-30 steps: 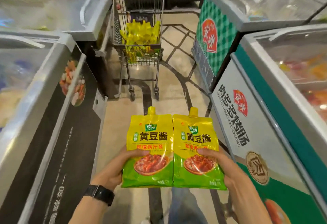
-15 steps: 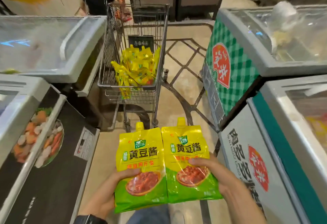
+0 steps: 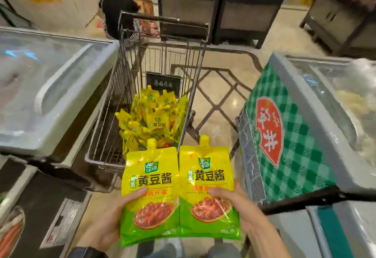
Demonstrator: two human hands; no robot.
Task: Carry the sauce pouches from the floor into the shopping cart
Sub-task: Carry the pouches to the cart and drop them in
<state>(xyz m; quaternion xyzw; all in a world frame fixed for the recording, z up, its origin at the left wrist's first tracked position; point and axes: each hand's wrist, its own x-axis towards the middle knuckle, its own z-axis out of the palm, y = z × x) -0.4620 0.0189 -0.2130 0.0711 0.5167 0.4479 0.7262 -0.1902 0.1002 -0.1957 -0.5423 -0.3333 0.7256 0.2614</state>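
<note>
The cart (image 3: 114,99), mid-frame, is being flanked by freezers (image 3: 61,99); upright yellow-green pouches (image 3: 151,178) are being gripped, one by the left hand (image 3: 109,223), one by the right hand (image 3: 242,207).

Black watch (image 3: 87,252), left wrist

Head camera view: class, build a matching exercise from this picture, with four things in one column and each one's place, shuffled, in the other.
Things
1 left-side pouch
2 right-side pouch
3 pouch pile
4 green checked freezer

Places
A inside the shopping cart
B in the right hand's grip
C to the right of the cart
D in the left hand's grip

Pairs: 1-D, 2-B, 3-A, 4-C
</note>
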